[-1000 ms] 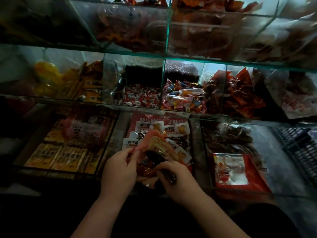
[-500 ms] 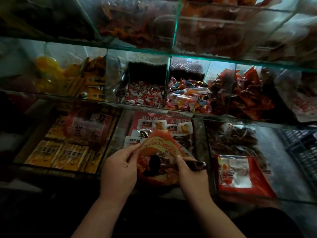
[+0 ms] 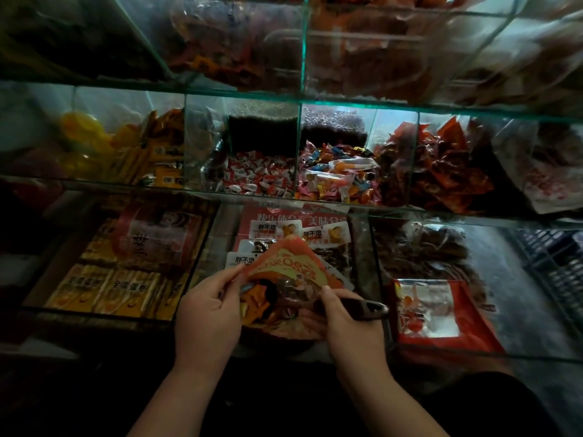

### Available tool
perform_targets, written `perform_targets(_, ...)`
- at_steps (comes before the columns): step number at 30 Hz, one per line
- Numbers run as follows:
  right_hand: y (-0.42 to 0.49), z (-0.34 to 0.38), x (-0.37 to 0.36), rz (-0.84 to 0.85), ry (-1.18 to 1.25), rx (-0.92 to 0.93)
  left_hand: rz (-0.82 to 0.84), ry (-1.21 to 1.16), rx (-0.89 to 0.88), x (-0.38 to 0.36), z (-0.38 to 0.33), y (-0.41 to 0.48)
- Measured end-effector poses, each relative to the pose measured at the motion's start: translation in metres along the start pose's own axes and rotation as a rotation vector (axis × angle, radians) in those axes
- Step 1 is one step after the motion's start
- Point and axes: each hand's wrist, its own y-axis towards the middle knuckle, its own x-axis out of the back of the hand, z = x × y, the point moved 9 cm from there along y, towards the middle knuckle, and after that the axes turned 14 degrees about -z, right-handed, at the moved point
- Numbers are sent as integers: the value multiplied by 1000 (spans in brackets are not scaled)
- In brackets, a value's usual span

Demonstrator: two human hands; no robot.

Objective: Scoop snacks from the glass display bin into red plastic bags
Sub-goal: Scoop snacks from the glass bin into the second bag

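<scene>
Plainly, the step in hand is filling the bag (image 3: 290,263), and it hinges on a wide mouth. The left hand (image 3: 208,313) pinches the mouth's left edge between thumb and fingertips; it would do well to draw that edge up and outward so the opening is taut. The right hand (image 3: 350,326) is curled round a dark scoop (image 3: 369,309), one end of which sticks out to the right. Its fingertips seem to touch the bag's right edge too, though I cannot tell whether they grip the film. For the next load, I judge it best to let the left hand alone carry the bag and free the right to dip the scoop among the packets (image 3: 268,230). The scoop should then tip low inside the mouth, so nothing slides off over the edge. The film looks thin and floppy, so a one-sided hold may let the mouth sag.

The bag hangs over the front of the middle lower bin (image 3: 362,253), just above those white-labelled packets. It is glossy red-orange with a yellow printed band near the mouth, and its far wall stands up in a peak. Inside lie orange wrapped pieces (image 3: 255,294) and darker ones, so it seems partly filled. A second bag (image 3: 441,310) lies flat in the bin to the right.
</scene>
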Motion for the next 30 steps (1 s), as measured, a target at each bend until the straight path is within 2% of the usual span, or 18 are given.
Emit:
perform_targets(7,-4,-5,11,-61,65,-95,30,50,-68,-2,-11,-3)
perform_targets(11,-3,25,31,-119,108,20,-28,126,-191,5,-29,-3)
perform_targets(14,-5,49,47,-127,72,123,-87,72,-356,9,-55,-8)
perform_targets(16,-5,60,57,-149,59,163,-49,-26,-471,1,-74,-20)
perform_targets(18,-5,65,64,-157,71,155,80,-75,-515,-18,-84,-33)
perform_targets(21,-6,69,68,-129,93,92,266,92,-424,-50,-72,-42)
perform_targets(25,-9,77,83,-97,155,15,360,327,-239,-70,-35,-34)
perform_targets(28,-12,82,96,-88,181,-53,440,333,-160,-82,-19,-34)
perform_targets(30,-14,85,100,-77,215,-71,451,293,-189,-87,-20,-38)
